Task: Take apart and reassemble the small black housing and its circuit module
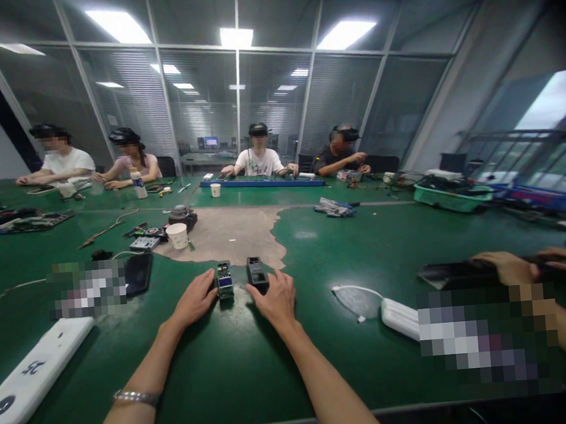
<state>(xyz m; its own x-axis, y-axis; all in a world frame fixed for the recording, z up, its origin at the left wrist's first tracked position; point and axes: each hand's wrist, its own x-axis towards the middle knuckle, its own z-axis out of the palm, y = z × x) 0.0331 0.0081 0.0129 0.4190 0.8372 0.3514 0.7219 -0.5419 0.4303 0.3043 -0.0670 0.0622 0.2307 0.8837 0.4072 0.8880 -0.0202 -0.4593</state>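
Note:
On the green table stands a small module (224,282) with circuit boards and a dark blue screen-like face. My left hand (196,302) rests beside it, fingertips at its left side, fingers stretched out. A black plastic housing (257,273) with openings in its face is just to the right, apart from the module. My right hand (277,297) has its thumb at the housing's lower left edge and its fingers along the right side. Both objects are near the front edge of a bare beige patch (230,232).
A white power strip (36,375) and black phone (138,273) lie left; a white device (402,318) with a cable lies right. Beyond are a paper cup (178,236), gloves (334,207) and a green basket (453,196). Another person's hands (512,266) are at right; several people sit opposite.

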